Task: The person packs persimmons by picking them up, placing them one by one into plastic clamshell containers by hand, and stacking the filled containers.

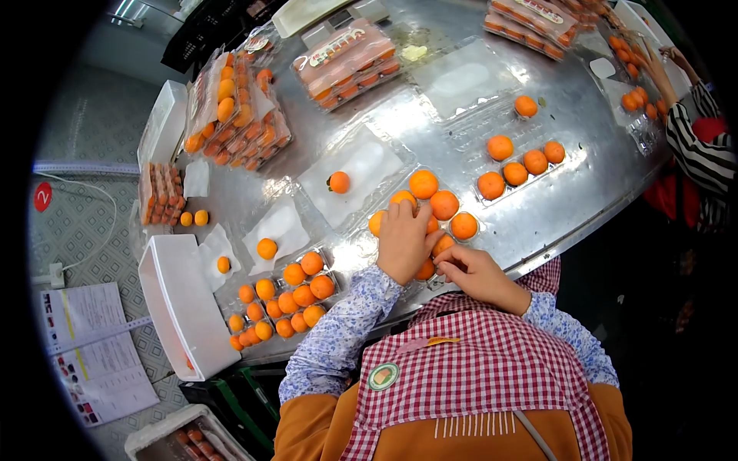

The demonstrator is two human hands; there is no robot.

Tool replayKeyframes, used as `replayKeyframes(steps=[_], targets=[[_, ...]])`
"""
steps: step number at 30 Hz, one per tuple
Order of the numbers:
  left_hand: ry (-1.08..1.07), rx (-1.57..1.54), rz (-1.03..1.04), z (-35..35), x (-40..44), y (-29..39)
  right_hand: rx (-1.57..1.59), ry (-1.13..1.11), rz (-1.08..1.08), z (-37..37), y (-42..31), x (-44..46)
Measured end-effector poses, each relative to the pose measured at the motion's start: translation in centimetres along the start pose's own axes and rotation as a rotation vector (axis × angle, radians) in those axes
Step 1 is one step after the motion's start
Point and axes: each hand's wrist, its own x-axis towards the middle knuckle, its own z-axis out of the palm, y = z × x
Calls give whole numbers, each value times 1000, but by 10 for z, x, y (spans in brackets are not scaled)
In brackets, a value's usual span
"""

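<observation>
In the head view, my left hand (406, 242) reaches over a clear plastic tray, its fingers bent down on an orange fruit that looks like a mandarin (403, 198). More mandarins (443, 205) sit around the fingers in the tray; the palm hides part of them. At the tray's near edge, my right hand (480, 275) has its thumb and forefinger apart, the fingertips close to a mandarin (443, 245) and nothing visible held. Beyond the left hand, one mandarin (338, 182) rests on a white liner (361, 157) in another clear tray.
To the left stand a filled tray (296, 296) and a white foam box (173, 300). A partly filled tray (530, 173) lies to the right. Stacked closed packs (238, 115) and another pack (346, 65) occupy the far side. A co-worker's hand (657, 77) is at the upper right.
</observation>
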Motion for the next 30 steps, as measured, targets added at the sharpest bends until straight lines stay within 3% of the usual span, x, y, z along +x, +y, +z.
replayKeyframes(steps=[12,18,24,27,30], targets=[[27,-34,166,-4,-9,-11,-77,-44,-16,-7,1,-1],[-13,76,113,1,-7,-1,-69,-56,-14,-8,-3,-1],[-43,-168,85,-11,-1,-14,102,-47,0,-11,0,-2],[-70,-348,-63,-21,-4,-22,268,-56,74,-13,-1,-3],[-61,-744,-296,-30,-17,-23,402,-84,127,-15,-5,-2]])
